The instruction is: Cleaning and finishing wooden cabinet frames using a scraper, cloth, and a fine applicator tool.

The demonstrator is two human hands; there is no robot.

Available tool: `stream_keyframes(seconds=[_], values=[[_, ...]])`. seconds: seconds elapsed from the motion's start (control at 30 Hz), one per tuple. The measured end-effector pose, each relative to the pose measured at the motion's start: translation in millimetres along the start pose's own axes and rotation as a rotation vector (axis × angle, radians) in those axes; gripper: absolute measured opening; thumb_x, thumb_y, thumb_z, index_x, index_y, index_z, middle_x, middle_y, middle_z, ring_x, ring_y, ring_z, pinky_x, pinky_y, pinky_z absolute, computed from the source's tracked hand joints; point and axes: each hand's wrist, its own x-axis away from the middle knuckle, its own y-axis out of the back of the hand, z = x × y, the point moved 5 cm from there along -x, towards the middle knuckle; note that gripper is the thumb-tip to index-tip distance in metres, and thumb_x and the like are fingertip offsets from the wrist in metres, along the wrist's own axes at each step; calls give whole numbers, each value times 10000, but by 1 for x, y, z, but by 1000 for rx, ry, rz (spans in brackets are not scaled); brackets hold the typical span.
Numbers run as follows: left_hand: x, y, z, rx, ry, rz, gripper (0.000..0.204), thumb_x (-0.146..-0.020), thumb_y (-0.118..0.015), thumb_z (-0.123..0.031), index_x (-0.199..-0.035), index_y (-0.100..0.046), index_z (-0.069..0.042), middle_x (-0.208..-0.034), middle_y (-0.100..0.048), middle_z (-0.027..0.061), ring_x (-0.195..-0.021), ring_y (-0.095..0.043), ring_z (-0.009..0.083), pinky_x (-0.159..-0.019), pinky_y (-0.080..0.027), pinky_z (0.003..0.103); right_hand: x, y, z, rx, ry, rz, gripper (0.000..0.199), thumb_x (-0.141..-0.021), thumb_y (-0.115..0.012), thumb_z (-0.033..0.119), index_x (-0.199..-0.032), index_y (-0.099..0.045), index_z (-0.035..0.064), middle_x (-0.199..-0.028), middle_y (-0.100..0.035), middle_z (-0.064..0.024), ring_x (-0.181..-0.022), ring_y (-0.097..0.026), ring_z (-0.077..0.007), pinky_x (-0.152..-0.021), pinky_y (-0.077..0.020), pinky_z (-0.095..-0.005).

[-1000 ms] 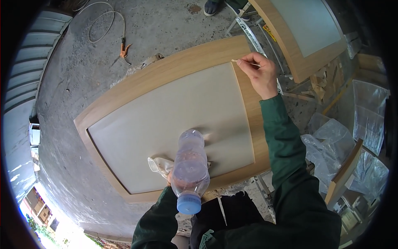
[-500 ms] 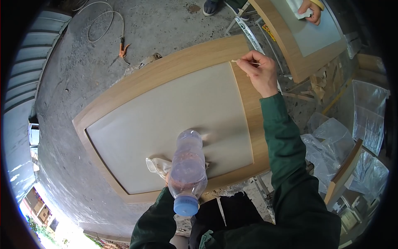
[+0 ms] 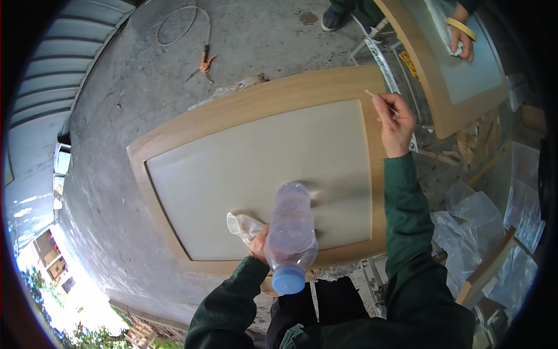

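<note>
A wood-framed panel (image 3: 261, 157) with a flat grey inset lies in front of me. My left hand (image 3: 259, 241) is closed around a clear plastic bottle (image 3: 292, 232) with a blue cap, which points toward me over the panel's near side. The bottle hides most of those fingers. A crumpled whitish cloth (image 3: 244, 225) sticks out beside the same hand. My right hand (image 3: 397, 122) pinches a thin pale stick (image 3: 371, 93) just above the panel's far right corner, its tip pointing up and left.
At the upper right another person's hand (image 3: 463, 43) presses a white cloth on a second framed panel (image 3: 442, 104). Clear plastic wrapping (image 3: 465, 232) lies at the right by a wooden board (image 3: 487, 267). An air hose with an orange blow gun (image 3: 205, 61) rests on the concrete floor.
The view has shifted, so the panel sits farther right. My right hand has moved off the inset's corner, outward over the frame. More of my left hand now shows beside the bottle.
</note>
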Motion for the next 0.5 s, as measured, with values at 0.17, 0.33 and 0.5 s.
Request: stream_keyframes(seconds=[0.17, 0.33, 0.5], values=[[7, -33, 36, 80, -128, -176, 52, -777, -615, -14, -774, -605, -65, -714, -610, 14, -691, -592, 101, -644, -503, 223, 6, -13, -4, -11, 14, -19, 117, -852, -652, 125, -868, -612, 16, -766, -568, 34, -675, -478, -24, -599, -389, -171], [-24, 58, -95, -349, -660, -313, 237, -602, -586, -228, -805, -606, -108, -920, -558, 82, -873, -552, 251, -731, -493, 326, 1, 9, -18, 60, 76, -32, 138, -871, -639, 192, -895, -627, 56, -760, -552, 56, -626, -441, -9, -530, -329, -162], [-24, 56, -99, -530, -693, -227, 181, -669, -557, -242, -841, -539, -191, -878, -518, 29, -780, -523, 189, -701, -455, 319, -1, 16, -36, -5, -11, -49, 127, -870, -637, 165, -923, -634, 49, -784, -555, 61, -627, -412, -4, -529, -305, -157]])
